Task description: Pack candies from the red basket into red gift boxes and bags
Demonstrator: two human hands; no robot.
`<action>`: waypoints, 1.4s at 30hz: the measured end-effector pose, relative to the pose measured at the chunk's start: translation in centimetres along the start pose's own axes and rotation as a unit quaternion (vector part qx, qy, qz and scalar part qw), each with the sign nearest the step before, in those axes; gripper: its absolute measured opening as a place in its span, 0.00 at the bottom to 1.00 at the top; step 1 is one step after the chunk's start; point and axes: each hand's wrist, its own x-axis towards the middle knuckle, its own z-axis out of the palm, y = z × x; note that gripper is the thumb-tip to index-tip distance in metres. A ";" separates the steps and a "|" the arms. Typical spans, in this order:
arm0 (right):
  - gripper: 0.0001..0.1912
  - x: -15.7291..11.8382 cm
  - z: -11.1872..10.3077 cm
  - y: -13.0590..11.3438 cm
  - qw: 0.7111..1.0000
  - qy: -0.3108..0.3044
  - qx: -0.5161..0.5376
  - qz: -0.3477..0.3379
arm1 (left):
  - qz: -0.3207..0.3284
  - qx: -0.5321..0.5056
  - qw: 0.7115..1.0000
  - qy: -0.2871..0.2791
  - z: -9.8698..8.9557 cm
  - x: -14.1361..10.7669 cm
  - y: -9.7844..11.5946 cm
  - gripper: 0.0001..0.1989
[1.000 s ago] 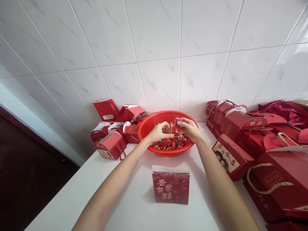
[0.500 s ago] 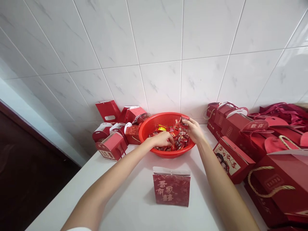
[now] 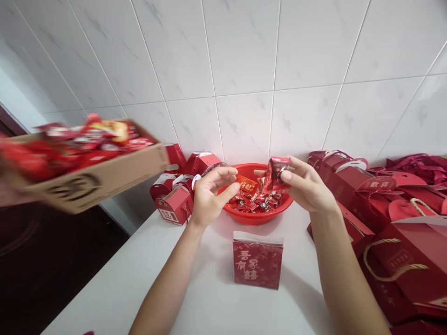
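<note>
Over the left side of the red basket (image 3: 256,218), my left hand (image 3: 213,195) has its thumb and fingers curved around an orange-red candy packet (image 3: 246,184). My right hand (image 3: 307,184) pinches several red wrapped candies (image 3: 279,168) above the basket's right side. Loose candies in red wrappers (image 3: 244,203) lie in the basket below both hands. In front of the basket, a dark red paper bag with pink characters (image 3: 257,264) stands upright on the white table, its top edge open.
At the left, a cardboard box full of red packets (image 3: 101,179) hangs in the air, blurred, at a person's hand. Small red gift boxes (image 3: 174,204) stand behind it. Many red boxes with rope handles (image 3: 408,260) crowd the right side; the tiled wall (image 3: 244,111) is behind.
The cardboard box has come into view at the left. My left hand has risen from among the candies with an orange-red packet. My right hand now holds its candies higher; the view has shifted slightly.
</note>
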 end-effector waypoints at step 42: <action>0.11 -2.3 0.5 -1.7 0.905 -0.212 -0.367 0.023 | -0.142 0.181 0.889 -0.396 0.5 -1.7 -0.8 0.23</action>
